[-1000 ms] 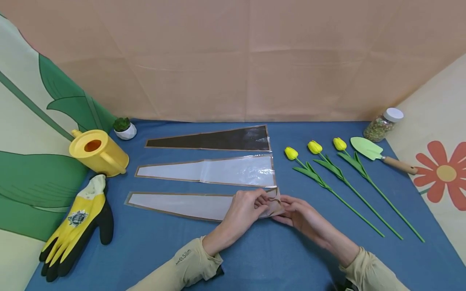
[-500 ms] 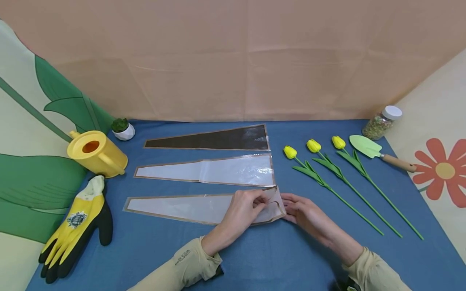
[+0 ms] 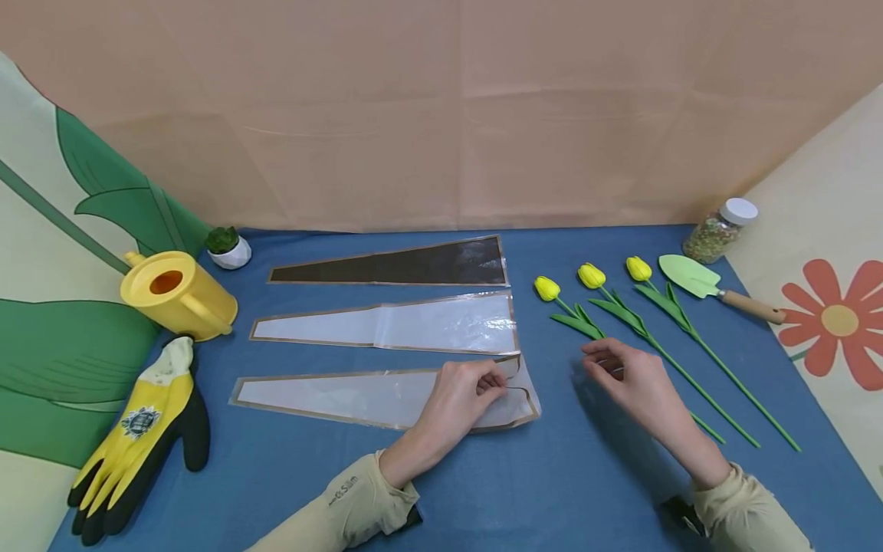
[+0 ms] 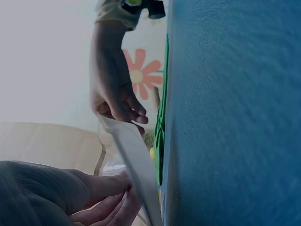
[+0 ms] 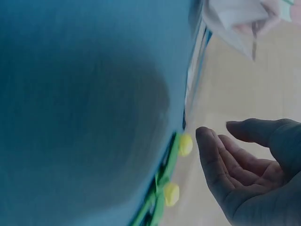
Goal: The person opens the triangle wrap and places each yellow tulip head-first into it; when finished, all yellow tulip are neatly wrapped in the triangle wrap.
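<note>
My left hand [image 3: 451,402] pinches the upper layer of the wide end of a white flower wrapping sleeve [image 3: 331,392] with a brown border, the nearest of three long tapered sleeves. That end gapes apart, and in the left wrist view its edge [image 4: 136,160] stands raised off the cloth. Holding nothing, my right hand [image 3: 638,383] hovers over the stem of the nearest yellow tulip [image 3: 547,288]; its thumb and fingers are bent loosely and apart in the right wrist view. Two more yellow tulips, a middle one [image 3: 591,276] and a far one [image 3: 638,268], lie alongside.
Behind lie another white sleeve [image 3: 441,322] and a black one [image 3: 400,264]. On the left are a yellow watering can [image 3: 207,295], a garden glove [image 3: 141,445] and a small potted plant [image 3: 231,251]. A trowel [image 3: 748,305] and a lidded jar [image 3: 710,238] stand at the back right.
My right hand has let go of the sleeve's wide end and moved right, over the nearest tulip. My left hand keeps its pinch, and the sleeve's mouth has spread wider.
</note>
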A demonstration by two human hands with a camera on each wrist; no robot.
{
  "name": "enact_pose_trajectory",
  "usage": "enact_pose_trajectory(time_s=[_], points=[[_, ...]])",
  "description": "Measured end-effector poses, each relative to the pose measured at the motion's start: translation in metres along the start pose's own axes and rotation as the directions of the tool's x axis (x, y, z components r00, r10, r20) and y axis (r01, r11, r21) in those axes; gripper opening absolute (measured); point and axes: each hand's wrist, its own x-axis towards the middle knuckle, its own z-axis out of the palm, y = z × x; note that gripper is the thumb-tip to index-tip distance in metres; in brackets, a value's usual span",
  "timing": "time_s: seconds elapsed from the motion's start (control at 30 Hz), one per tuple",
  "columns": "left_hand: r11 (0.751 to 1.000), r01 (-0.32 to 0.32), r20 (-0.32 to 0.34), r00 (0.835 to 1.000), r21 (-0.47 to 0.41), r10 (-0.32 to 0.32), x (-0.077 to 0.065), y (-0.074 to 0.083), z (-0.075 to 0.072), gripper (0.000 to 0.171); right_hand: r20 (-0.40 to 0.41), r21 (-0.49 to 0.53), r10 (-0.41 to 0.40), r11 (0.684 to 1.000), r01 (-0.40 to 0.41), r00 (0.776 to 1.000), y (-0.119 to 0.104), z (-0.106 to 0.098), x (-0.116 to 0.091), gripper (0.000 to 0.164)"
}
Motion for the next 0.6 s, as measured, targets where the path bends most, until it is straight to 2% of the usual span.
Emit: enact_pose_trajectory(time_s=[0.3,0.6], points=[[1.000,-0.008,0.007,1.000,0.020,0.008,0.002,-0.001,0.002,0.009,-0.030,-0.137,0.056,0.989,-0.059,0.998,0.024,-0.025,0.005,0.026],[1.000,-0.014,0.022,1.000,0.018,0.014,0.001,-0.002,0.002,0.010,0.025,-0.205,0.034,0.978,-0.028,0.999,0.046,-0.033,0.009,0.033]])
